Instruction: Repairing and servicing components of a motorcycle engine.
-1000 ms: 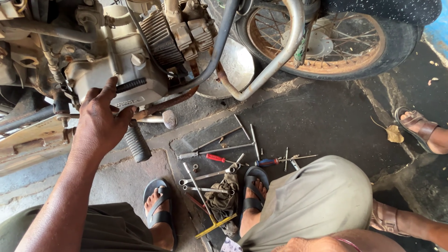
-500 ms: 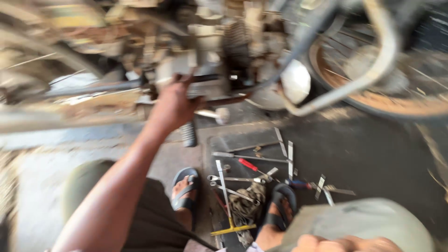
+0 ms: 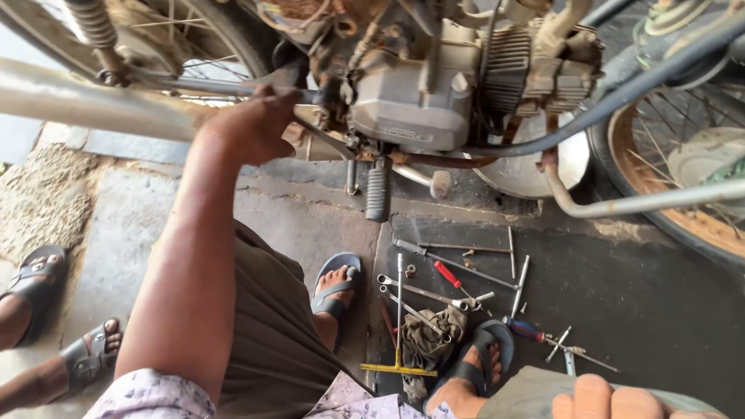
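The left hand (image 3: 252,124) had its fingers curled around a dark rod (image 3: 209,84) under the motorcycle engine (image 3: 411,101), just left of the footpeg (image 3: 378,190). The right hand (image 3: 613,399) rested on a knee, fingers together. Tools (image 3: 434,283) lay scattered on the ground.

The floor (image 3: 295,209) is made of worn grey concrete slabs, lit by soft daylight. At the right it is darkened by an oily patch (image 3: 644,287); rough gravel (image 3: 46,194) is seen at the left.

Red-handled screwdriver (image 3: 448,275), greasy rag (image 3: 425,337), yellow T-handle wrench (image 3: 398,341), another person's sandalled feet (image 3: 46,326)
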